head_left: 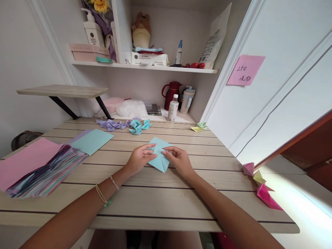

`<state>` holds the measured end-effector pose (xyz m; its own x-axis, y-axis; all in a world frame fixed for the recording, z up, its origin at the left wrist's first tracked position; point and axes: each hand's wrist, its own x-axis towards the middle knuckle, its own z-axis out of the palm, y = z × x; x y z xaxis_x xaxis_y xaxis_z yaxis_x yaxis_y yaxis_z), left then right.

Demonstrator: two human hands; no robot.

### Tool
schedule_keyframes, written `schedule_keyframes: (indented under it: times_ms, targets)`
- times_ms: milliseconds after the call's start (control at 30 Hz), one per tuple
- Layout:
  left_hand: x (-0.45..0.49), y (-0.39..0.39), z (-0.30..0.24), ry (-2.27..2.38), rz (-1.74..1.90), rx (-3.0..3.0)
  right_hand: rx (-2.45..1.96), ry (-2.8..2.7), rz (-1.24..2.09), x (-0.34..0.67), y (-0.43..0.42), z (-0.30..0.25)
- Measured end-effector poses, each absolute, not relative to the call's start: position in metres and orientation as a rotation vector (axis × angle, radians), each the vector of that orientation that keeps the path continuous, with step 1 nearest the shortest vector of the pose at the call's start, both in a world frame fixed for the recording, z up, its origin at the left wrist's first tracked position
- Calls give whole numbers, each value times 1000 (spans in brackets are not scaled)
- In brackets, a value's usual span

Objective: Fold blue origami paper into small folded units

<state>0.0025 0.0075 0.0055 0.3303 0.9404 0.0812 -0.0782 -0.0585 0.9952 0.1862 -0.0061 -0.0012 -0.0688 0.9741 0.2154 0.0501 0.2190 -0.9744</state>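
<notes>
A light blue sheet of origami paper [163, 165] lies on the table in front of me, partly folded, with crease lines and flaps showing on its lower half. My left hand [140, 159] has its thumb and fingers closed on the paper's left side. From the right, my right hand [180, 159] pinches the opposite side, thumb and index finger near the middle. Fingers cover parts of both side edges. Further back sit folded turquoise paper pieces [136, 128] and a row of purple folded pieces [111, 125].
At left lies a thick stack of coloured paper [33, 159], with loose blue sheets [97, 141] beside it. Small folded pieces, including a pink paper boat [267, 197], line the right edge. Behind stand a bottle [173, 109], a red jug [171, 95] and a raised wooden shelf [63, 90].
</notes>
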Motion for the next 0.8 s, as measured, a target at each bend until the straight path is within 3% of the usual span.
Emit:
schedule_keyframes:
  times_ms: [433, 633, 800]
  targets:
    - [4, 7, 6, 949, 1087, 1269, -1084, -1382, 1127, 187, -7, -4]
    - [3, 1, 13, 903, 792, 1397, -1086, -1331, 1186, 188, -5, -7]
    - [5, -2, 12, 939, 794, 1417, -1071, -1311, 1250, 187, -6, -6]
